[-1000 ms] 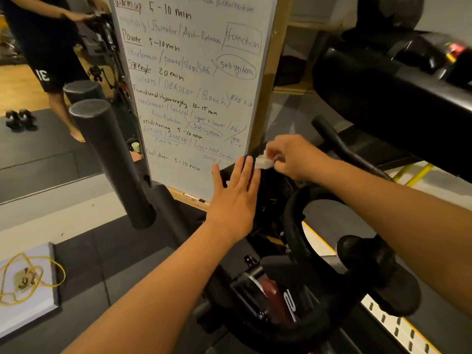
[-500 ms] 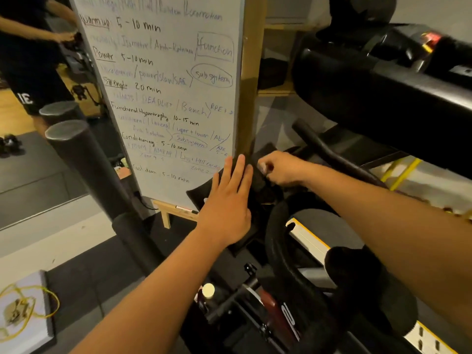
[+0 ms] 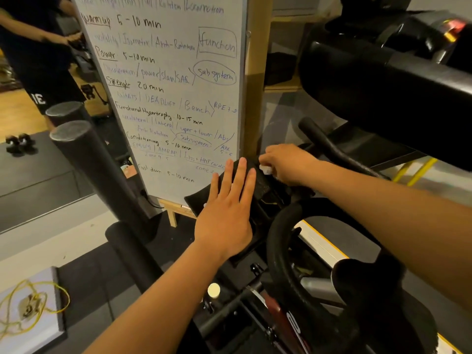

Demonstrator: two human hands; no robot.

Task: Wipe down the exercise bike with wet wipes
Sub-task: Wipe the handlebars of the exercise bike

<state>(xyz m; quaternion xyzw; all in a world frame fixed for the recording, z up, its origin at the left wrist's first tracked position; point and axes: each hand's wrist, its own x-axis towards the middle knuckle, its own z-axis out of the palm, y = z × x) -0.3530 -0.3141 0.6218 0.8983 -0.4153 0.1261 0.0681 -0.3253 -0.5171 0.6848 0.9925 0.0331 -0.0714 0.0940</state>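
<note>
black exercise bike [image 3: 288,241], white wipe [image 3: 265,170] — yellow cord [image 3: 55,292], red-accented frame

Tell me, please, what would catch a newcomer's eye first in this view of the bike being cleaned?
Two bare arms reach into the middle: the left hand lies flat on the bike's black console, while the right hand pinches a small white wipe at its top edge. Behind them stands a tall whiteboard covered in a handwritten workout plan, and a yellow cord lies coiled at lower left.
</note>
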